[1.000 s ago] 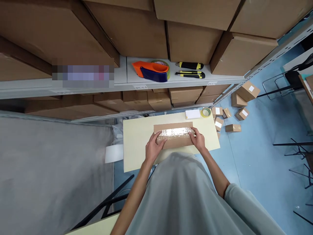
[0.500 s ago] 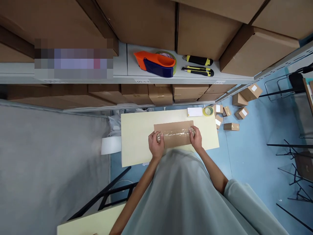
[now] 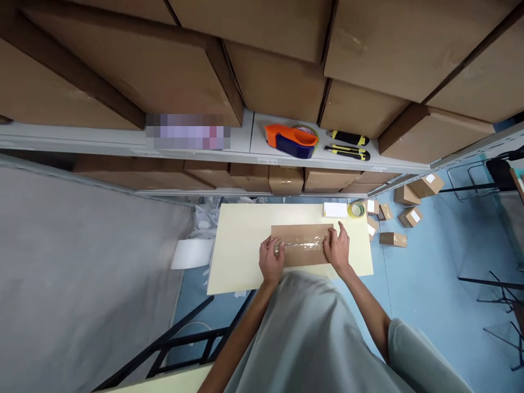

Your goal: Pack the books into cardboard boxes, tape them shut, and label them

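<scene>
A flat brown cardboard box lies on the cream table in front of me, with a shiny strip of clear packing tape along the middle of its top. My left hand is closed around the box's left end, fingers and thumb curled over the end of the tape. At the right end rests my right hand, its fingers spread apart and the thumb side touching the box. The far side of each box end is hidden by the hands.
On the table sit a white box and a tape roll. The shelf above holds an orange tape dispenser, two utility knives and large cartons. Small boxes lie on the floor at right.
My right hand's fingers have spread from their grip on the right end. The tape end that stuck up there now lies hidden or flattened. The view has tilted upward.
</scene>
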